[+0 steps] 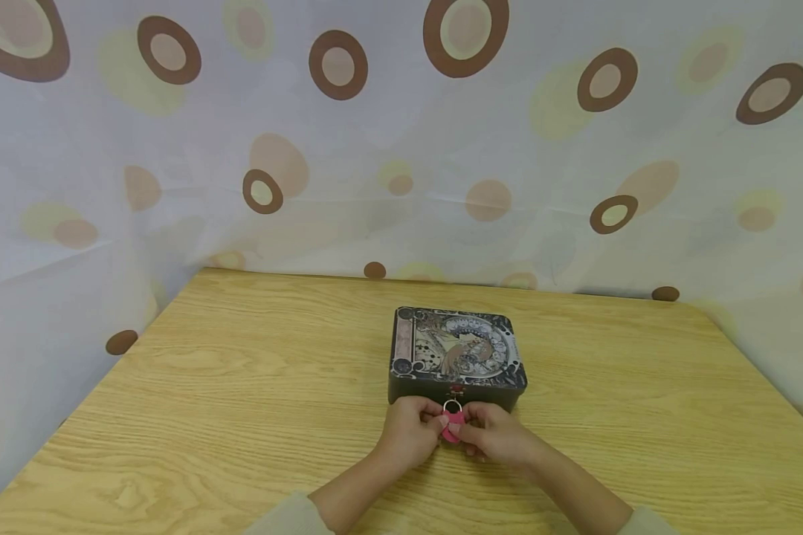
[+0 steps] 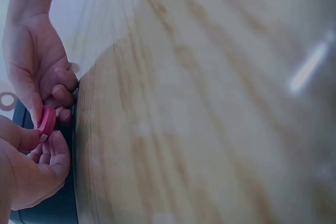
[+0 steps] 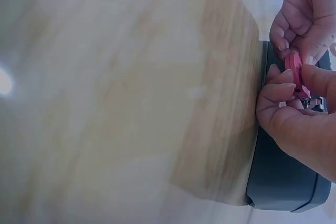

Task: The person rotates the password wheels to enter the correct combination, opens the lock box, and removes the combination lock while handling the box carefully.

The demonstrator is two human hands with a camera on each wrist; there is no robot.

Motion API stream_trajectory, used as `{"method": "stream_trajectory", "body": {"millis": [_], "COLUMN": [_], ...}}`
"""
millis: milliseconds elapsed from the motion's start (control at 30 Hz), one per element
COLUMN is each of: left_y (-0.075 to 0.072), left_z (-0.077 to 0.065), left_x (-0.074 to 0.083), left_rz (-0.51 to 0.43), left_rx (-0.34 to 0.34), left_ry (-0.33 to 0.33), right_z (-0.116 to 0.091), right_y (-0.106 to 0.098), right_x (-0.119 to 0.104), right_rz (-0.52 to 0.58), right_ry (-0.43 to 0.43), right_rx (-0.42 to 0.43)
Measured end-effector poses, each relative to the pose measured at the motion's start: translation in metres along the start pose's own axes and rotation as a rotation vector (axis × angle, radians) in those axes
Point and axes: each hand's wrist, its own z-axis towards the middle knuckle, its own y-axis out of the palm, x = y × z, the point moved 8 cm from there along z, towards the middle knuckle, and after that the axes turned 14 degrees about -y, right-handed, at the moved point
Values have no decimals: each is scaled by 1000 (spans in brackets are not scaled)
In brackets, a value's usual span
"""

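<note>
Left hand (image 1: 411, 433) and right hand (image 1: 502, 437), both bare; one small rounded pink padlock (image 3: 294, 69) between them.
Each hand pinches the padlock by thumb and fingers, one from either side; curved silver metal shackle (image 1: 452, 401) uppermost, at the small red-and-silver metal clasp (image 1: 456, 389) on the box's near wall; whether the shackle passes through the clasp, or is locked, cannot be told; dark rectangular box (image 1: 465, 349) with ornate printed lid, shut; progress, as judged: lid down and padlock at the clasp, handling of the lock itself unfinished, neither hand having let go; light wood-grain tabletop (image 1: 241, 416) beneath; white hanging cloth (image 1: 408, 111) with brown, peach and yellow rounds behind.
</note>
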Motion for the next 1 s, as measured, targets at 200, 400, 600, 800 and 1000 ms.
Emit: {"method": "stream_trajectory", "body": {"millis": [200, 400, 600, 800, 1000], "left_y": [1, 1, 1, 1, 0], "left_z": [1, 1, 1, 0, 0], "left_x": [0, 0, 0, 1, 2], "left_rz": [19, 17, 12, 23, 22], "left_rx": [8, 4, 3, 8, 12], "left_ry": [11, 18, 26, 26, 32], "right_z": [0, 0, 0, 0, 0], "right_y": [1, 0, 2, 2, 0], "right_x": [-2, 0, -1, 0, 1], "right_rz": [-4, -10, -4, 0, 15], "right_ry": [-15, -10, -11, 6, 23], "right_rx": [-13, -18, -33, -36, -9]}}
